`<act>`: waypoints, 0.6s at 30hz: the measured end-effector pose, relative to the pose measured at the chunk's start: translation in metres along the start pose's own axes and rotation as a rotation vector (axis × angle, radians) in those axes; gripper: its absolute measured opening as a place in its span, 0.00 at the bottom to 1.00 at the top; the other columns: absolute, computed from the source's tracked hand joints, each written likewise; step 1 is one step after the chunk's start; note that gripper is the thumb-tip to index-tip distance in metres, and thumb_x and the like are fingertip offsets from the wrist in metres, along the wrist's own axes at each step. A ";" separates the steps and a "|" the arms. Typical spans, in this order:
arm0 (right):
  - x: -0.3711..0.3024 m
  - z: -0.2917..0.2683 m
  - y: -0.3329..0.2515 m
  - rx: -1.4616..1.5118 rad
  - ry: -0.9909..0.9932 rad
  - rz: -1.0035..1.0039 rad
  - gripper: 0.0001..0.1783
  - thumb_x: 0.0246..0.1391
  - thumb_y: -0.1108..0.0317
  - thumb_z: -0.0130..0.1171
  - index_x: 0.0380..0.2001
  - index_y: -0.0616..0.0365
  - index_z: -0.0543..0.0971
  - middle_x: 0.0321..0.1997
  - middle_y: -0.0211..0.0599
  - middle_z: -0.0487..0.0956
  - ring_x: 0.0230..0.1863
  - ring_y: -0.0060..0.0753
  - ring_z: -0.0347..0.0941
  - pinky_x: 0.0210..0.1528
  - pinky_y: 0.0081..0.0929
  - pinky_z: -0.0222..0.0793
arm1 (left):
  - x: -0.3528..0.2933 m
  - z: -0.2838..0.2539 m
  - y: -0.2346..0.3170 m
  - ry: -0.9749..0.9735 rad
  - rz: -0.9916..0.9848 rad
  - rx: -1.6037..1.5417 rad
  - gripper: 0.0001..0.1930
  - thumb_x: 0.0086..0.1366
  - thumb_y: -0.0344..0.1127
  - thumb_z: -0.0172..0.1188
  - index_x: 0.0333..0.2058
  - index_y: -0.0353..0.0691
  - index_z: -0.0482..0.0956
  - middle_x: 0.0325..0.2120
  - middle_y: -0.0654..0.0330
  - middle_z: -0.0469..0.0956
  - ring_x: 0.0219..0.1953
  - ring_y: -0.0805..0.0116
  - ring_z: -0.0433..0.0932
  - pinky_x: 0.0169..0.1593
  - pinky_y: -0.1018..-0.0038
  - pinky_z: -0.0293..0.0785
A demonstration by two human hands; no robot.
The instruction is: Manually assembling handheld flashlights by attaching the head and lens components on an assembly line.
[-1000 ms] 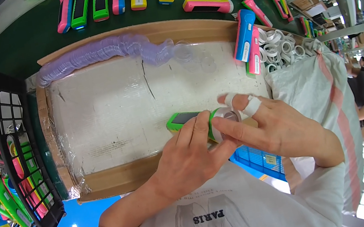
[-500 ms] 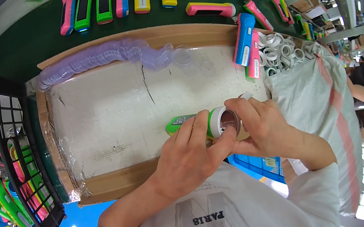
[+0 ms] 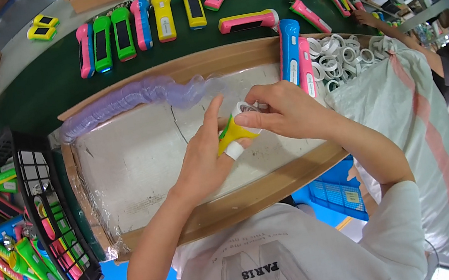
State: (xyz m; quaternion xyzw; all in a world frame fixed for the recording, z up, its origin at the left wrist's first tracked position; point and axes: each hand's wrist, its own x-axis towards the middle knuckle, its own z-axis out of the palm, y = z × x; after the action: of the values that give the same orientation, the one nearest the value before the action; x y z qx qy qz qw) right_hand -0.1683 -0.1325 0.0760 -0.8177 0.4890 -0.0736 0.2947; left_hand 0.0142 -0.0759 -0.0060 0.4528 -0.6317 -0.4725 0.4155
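A green and yellow flashlight (image 3: 230,134) is tilted over the tray, its white-ringed head (image 3: 245,108) up and to the right. My left hand (image 3: 201,154) is wrapped round its body, the index finger pointing upward. A white band (image 3: 234,150) shows at the left thumb. The thumb and fingers of my right hand (image 3: 289,108) grip the white ring at the flashlight's head. Beyond my hands, a long row of clear purple-tinted discs (image 3: 128,98) lies along the far side of the cardboard tray (image 3: 212,206).
A black crate (image 3: 61,226) full of colourful flashlights stands at left. White rings (image 3: 336,59) are heaped at right beside a white woven sack (image 3: 401,128). Blue and pink flashlights (image 3: 290,52) lie at the tray's far right corner. More flashlights (image 3: 164,18) line the green bench. A co-worker's arm (image 3: 397,34) reaches in at right.
Both hands have moved up and away from my body with the flashlight. Its open head faced me before; now it tilts up and right, with my right hand on its ring.
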 end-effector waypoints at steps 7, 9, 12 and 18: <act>0.023 0.035 0.066 -0.003 0.239 -0.304 0.15 0.62 0.61 0.48 0.33 0.64 0.75 0.32 0.48 0.78 0.34 0.53 0.74 0.35 0.42 0.68 | 0.034 0.014 0.002 -0.310 -0.305 -0.024 0.21 0.68 0.48 0.56 0.40 0.29 0.72 0.27 0.40 0.78 0.29 0.43 0.79 0.33 0.57 0.72; 0.031 0.036 0.081 -0.142 0.266 -0.280 0.13 0.61 0.63 0.48 0.31 0.64 0.74 0.32 0.48 0.78 0.35 0.54 0.74 0.35 0.43 0.69 | 0.059 0.019 0.001 -0.255 -0.135 0.382 0.23 0.66 0.50 0.58 0.37 0.28 0.72 0.23 0.36 0.77 0.29 0.36 0.78 0.32 0.52 0.72; 0.049 0.027 0.107 -0.175 0.446 -0.188 0.11 0.59 0.65 0.50 0.30 0.63 0.73 0.31 0.48 0.77 0.35 0.52 0.74 0.36 0.42 0.69 | 0.100 0.021 -0.006 -0.244 0.046 0.499 0.24 0.65 0.50 0.60 0.38 0.28 0.72 0.24 0.37 0.77 0.30 0.37 0.78 0.33 0.52 0.72; 0.079 -0.043 0.148 -0.194 0.739 0.039 0.10 0.56 0.64 0.60 0.37 0.59 0.78 0.34 0.47 0.78 0.35 0.52 0.77 0.38 0.42 0.73 | 0.226 0.004 0.004 -0.016 0.254 1.016 0.25 0.59 0.48 0.65 0.46 0.35 0.72 0.38 0.45 0.80 0.39 0.45 0.80 0.40 0.56 0.75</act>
State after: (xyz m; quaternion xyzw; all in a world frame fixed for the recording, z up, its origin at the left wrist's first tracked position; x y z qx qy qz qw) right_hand -0.2576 -0.2682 0.0155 -0.7506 0.5825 -0.3112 0.0212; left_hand -0.0454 -0.2920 0.0185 0.5136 -0.8343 -0.0557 0.1926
